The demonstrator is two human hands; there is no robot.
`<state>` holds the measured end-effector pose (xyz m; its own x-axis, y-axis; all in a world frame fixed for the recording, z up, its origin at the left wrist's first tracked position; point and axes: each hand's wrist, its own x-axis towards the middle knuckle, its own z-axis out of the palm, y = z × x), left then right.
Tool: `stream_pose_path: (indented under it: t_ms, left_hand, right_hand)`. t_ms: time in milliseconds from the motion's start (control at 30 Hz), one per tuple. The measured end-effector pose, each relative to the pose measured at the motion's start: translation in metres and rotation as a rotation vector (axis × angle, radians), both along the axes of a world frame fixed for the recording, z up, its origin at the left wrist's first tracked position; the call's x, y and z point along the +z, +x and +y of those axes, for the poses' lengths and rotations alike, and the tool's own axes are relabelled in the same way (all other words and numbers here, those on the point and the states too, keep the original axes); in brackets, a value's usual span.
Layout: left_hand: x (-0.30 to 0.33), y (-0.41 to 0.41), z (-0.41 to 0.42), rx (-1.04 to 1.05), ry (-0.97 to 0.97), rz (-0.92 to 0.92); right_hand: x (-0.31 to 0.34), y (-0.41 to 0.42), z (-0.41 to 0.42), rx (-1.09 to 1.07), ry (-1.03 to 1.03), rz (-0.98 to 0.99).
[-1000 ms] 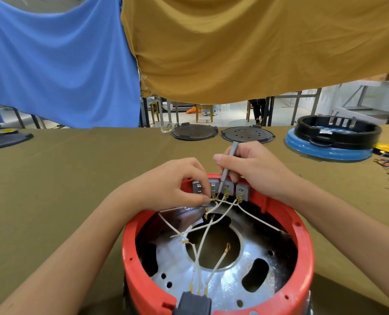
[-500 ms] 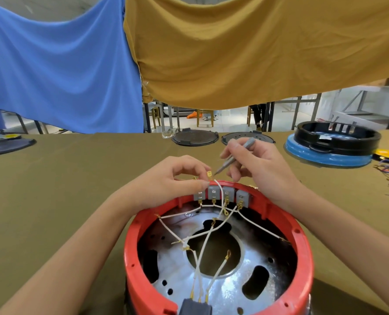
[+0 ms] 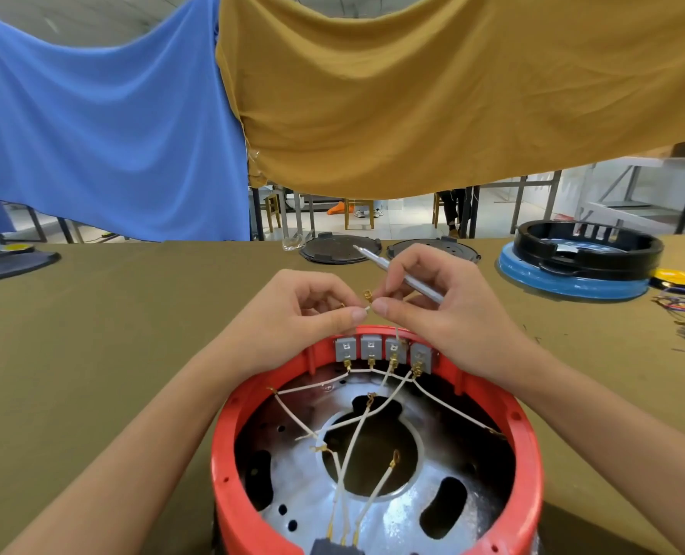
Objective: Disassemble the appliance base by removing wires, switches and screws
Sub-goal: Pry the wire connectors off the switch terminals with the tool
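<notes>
Nearest you sits the round red plastic base (image 3: 377,454), its shiny metal floor crossed by white wires (image 3: 347,462) running to four grey switches (image 3: 385,349) at its far rim; no writing is legible. Above them, your left hand (image 3: 293,314) pinches a wire's brass terminal (image 3: 367,295), and your right hand (image 3: 449,310) pinches it too, gripping a slim metal tool (image 3: 397,274).

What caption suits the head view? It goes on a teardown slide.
Both hands, left and right, pinch a freed white wire above the red appliance base; right also holds a metal tool.
</notes>
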<state>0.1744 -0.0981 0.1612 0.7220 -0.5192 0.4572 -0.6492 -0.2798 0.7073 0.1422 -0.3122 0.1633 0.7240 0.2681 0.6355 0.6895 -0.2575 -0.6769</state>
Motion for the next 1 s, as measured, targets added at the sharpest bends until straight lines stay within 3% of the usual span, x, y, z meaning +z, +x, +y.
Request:
stream_pose_path:
  t_ms: [200,367,467,600,733,1000]
  left_hand:
    - [0.0,0.0,0.001,0.003,-0.095,0.071]
    - [-0.002,0.001,0.005,0.099,0.157,0.033]
    - [-0.002,0.0,0.004,0.097,0.301,0.064]
    - [0.001,-0.002,0.005,0.123,0.316,0.052]
    - [0.003,-0.001,0.008,0.187,0.347,0.038]
    - [0.004,0.0,0.011,0.212,0.426,0.011]
  right_hand:
    - [-0.002,0.004,-0.003,-0.084,0.147,0.076]
    - [-0.006,0.012,-0.006,-0.186,0.422,0.259]
    - [-0.007,0.015,-0.009,-0.234,0.436,0.326]
    - [-0.003,0.022,-0.02,-0.302,0.416,0.374]
    - [0.004,0.032,-0.045,-0.457,0.241,0.438]
    - [-0.011,0.043,-0.066,-0.547,-0.259,0.596]
